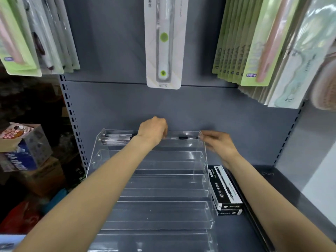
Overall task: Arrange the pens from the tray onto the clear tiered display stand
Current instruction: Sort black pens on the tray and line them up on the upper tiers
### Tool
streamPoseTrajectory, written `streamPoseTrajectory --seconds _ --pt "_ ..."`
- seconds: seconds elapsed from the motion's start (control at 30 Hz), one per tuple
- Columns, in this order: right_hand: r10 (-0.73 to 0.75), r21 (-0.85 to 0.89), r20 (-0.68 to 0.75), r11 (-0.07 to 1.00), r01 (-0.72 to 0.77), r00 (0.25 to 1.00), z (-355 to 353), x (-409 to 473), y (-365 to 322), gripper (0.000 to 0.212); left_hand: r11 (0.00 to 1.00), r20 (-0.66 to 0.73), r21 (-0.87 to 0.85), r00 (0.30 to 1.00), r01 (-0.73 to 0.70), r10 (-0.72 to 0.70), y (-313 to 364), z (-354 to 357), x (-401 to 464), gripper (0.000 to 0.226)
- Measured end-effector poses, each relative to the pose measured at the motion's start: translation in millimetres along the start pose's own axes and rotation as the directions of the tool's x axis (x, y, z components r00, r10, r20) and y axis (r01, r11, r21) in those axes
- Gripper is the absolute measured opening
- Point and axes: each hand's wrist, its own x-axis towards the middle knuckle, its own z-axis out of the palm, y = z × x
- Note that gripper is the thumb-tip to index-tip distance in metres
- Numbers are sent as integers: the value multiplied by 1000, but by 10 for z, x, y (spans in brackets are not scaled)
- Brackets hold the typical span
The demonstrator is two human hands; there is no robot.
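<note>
The clear tiered display stand [156,180] sits on the grey shelf, its steps rising toward the back panel. Several black pens [118,138] lie in the top tier at its left end. My left hand [153,130] hangs over the middle of the top tier with fingers curled, holding the left end of a black pen [183,137] that lies along the tier's right half. My right hand [218,144] is at the stand's upper right corner, fingertips touching the clear side wall and the pen's right end. The lower tiers hold no pens.
Two stacked black-and-white pen boxes [226,191] lie right of the stand on the shelf. Packaged toothbrushes [163,42] hang on the back panel above. Cardboard boxes [25,148] stand off to the left beyond the shelf upright.
</note>
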Motion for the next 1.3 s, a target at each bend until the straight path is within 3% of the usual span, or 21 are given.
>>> streamPoseTrajectory --seconds 0.07,0.13,0.2,0.27,0.37,0.47,0.7,0.93,1.1,1.2,1.3 --pt "-5 -9 -6 1000 5 1000 7 -26 4 33 999 23 -44 1000 12 -11 -10 0 3 17" --pt "-88 -188 -59 979 76 994 30 -45 4 33 996 16 -87 1000 15 -14 -20 16 -12 13" --pt "-230 -437 -96 884 166 969 78 -94 -23 31 988 -25 -156 1000 12 -16 -40 34 -58 10" --pt "-360 -546 -84 796 260 929 173 -180 -75 27 962 -97 -274 995 3 -31 -84 39 -149 12" --pt "-443 -517 -41 776 360 896 406 -361 -187 23 874 -214 -485 972 -18 -99 -193 12 -412 12" --pt "-463 -471 28 776 420 886 749 -575 -265 20 863 -298 -505 938 3 -178 -431 -41 -789 9" --pt "-346 -367 316 814 450 883 2202 -1324 -287 22 865 -312 -471 884 174 -348 -1539 -65 -2002 11" --pt "-203 -370 540 814 447 817 3846 -2289 116 24 798 -65 -391 851 459 -522 -3082 308 -3381 15" --pt "49 -496 657 779 383 752 4632 -2756 719 29 809 163 -263 850 526 -500 -3887 753 -4140 16" --pt "198 -579 637 761 293 745 4937 -2916 1093 36 831 311 -206 840 517 -445 -4196 1018 -4426 19" --pt "269 -661 591 702 265 760 5078 -2928 1420 49 848 370 -213 843 485 -389 -4352 1206 -4547 30"
